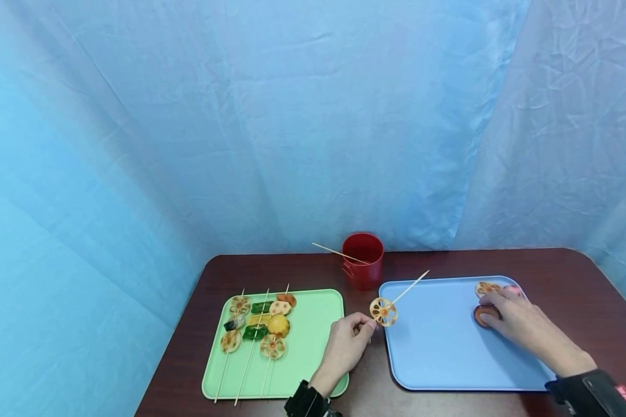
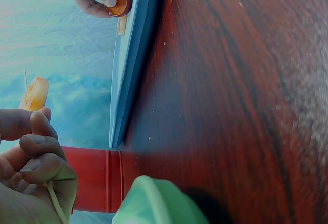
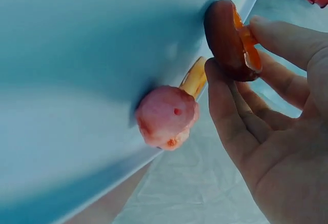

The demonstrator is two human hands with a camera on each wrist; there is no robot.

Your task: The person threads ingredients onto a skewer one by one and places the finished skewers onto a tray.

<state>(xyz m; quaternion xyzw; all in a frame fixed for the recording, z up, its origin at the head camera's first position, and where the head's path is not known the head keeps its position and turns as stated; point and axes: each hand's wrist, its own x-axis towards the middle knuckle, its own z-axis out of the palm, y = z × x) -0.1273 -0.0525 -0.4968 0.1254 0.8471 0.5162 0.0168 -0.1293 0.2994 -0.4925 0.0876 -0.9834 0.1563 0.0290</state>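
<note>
My left hand (image 1: 346,343) pinches a thin wooden skewer (image 1: 411,286) near the gap between the two trays. A lotus root slice (image 1: 383,312) is threaded on that skewer, just beyond the fingertips. Over the right part of the blue tray (image 1: 433,370), my right hand (image 1: 524,324) holds a brown mushroom (image 3: 225,39) between thumb and fingers, its orange underside towards the thumb. Close beside those fingers, a pink lumpy ball (image 3: 166,115) and another lotus root slice (image 1: 487,288) lie on the blue tray, partly hidden by the hand in the head view.
On the left, a green tray (image 1: 313,307) bears several loaded skewers with lotus root, green, yellow and dark pieces. Behind the trays stands a red cup (image 1: 364,275) with a bare skewer (image 1: 336,252) leaning in it. Blue cloth (image 1: 313,127) hangs behind the dark wooden table (image 1: 172,359).
</note>
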